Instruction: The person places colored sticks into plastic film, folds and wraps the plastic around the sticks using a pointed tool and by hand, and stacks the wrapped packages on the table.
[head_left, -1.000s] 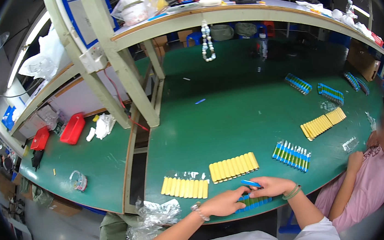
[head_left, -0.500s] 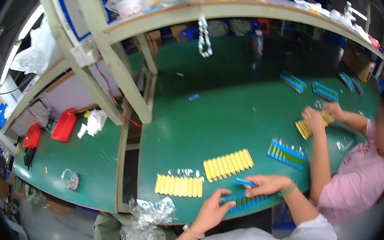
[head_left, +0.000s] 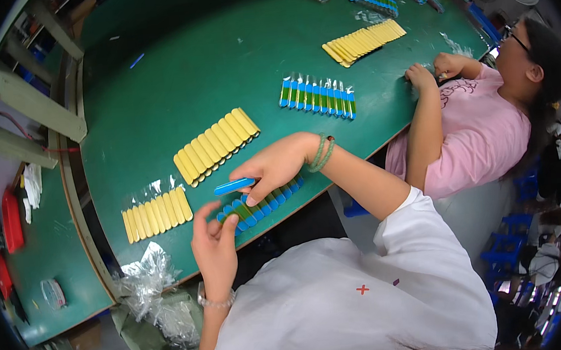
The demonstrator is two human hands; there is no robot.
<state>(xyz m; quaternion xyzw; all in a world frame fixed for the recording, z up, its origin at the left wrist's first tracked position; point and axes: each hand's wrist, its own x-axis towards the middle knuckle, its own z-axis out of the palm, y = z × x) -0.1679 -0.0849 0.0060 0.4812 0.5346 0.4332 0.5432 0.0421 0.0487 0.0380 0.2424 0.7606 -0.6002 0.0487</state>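
Note:
My right hand (head_left: 278,168) is closed on a blue strip (head_left: 234,185), flat with rounded ends like a nail file. Under that hand, near the table's front edge, lies a slanting row of blue and green strips (head_left: 250,213), partly hidden by my fingers. My left hand (head_left: 214,245) is at the row's left end, its fingers bent and apart, with the thumb tip close to or touching the end strips. Beyond my hands lies a row of yellow strips (head_left: 217,144). Further left, more yellow strips (head_left: 157,216) lie in clear wrapping.
Right of the yellow rows lie wrapped blue-green strips (head_left: 317,97) and a yellow stack (head_left: 363,42). A co-worker in a pink shirt (head_left: 471,123) sits on the right. Crumpled clear plastic (head_left: 155,275) hangs over the front edge. A wooden frame post (head_left: 34,104) stands left.
The view has swung right and downward. My right hand still grips the blue strip, and my left stays by the row. The co-worker's hands have left the yellow stack and moved nearer their body.

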